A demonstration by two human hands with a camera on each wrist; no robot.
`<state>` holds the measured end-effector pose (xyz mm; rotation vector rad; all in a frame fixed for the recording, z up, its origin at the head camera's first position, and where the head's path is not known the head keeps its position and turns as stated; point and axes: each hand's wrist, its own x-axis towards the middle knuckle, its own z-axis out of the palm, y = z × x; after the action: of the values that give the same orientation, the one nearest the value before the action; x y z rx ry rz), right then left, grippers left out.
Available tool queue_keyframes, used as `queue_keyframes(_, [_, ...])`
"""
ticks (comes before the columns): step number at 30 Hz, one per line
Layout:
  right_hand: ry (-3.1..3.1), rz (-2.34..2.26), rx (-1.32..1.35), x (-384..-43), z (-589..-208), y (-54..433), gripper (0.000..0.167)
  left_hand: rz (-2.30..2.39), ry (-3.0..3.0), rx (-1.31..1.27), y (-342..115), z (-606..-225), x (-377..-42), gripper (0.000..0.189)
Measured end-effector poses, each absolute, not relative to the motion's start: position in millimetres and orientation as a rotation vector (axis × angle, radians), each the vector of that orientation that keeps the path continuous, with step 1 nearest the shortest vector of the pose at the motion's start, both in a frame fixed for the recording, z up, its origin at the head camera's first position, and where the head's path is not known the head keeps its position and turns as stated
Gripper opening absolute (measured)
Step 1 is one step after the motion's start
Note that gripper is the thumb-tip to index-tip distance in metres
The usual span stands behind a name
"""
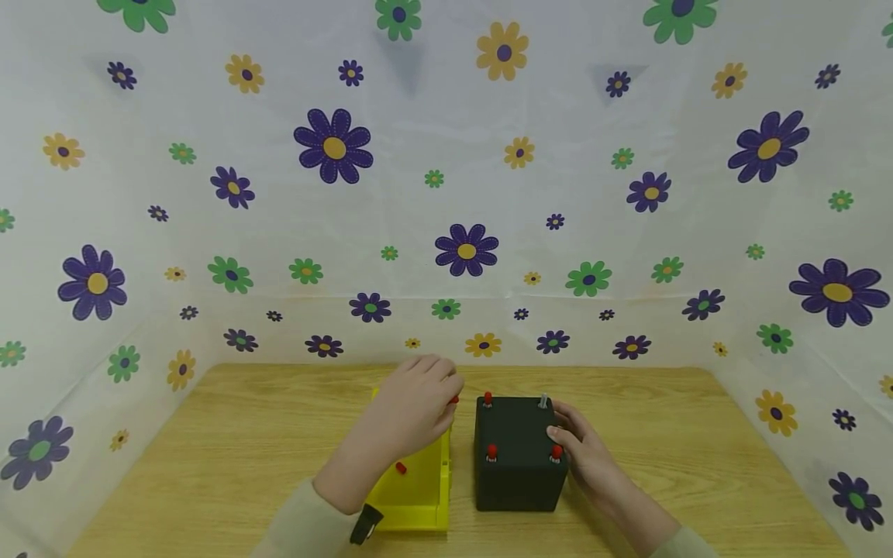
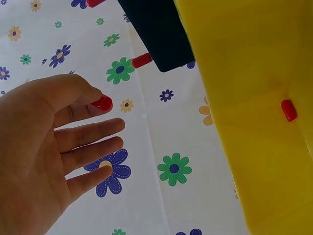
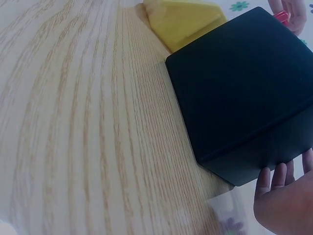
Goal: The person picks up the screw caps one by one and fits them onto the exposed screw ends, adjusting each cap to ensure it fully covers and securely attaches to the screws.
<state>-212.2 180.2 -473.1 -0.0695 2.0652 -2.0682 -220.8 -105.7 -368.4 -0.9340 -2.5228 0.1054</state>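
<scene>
Between thumb and forefinger, my left hand (image 1: 418,407) pinches a small red cap (image 2: 102,103) above the yellow bin; its other fingers are spread. A black box (image 1: 518,434) stands on the table to the right of the bin. Red caps (image 1: 492,452) cover the posts at three of its top corners, while the metal post (image 1: 543,401) at the far right corner is bare. My right hand (image 1: 589,457) grips the box's right side, its thumb at the top edge and its fingers against the side wall.
The yellow bin (image 1: 412,517) stands left of the box, partly hidden under my left arm. Inside it lies another red cap (image 1: 401,468). Flower-printed sheeting (image 1: 467,178) encloses the wooden table (image 1: 230,457) at the back and sides.
</scene>
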Motion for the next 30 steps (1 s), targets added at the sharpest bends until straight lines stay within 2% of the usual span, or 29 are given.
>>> queue_keyframes(30, [2.078,-2.060,-0.045,-213,-472,180,0.061,0.098,-2.438,-0.998,-93,-369,-227,0.013])
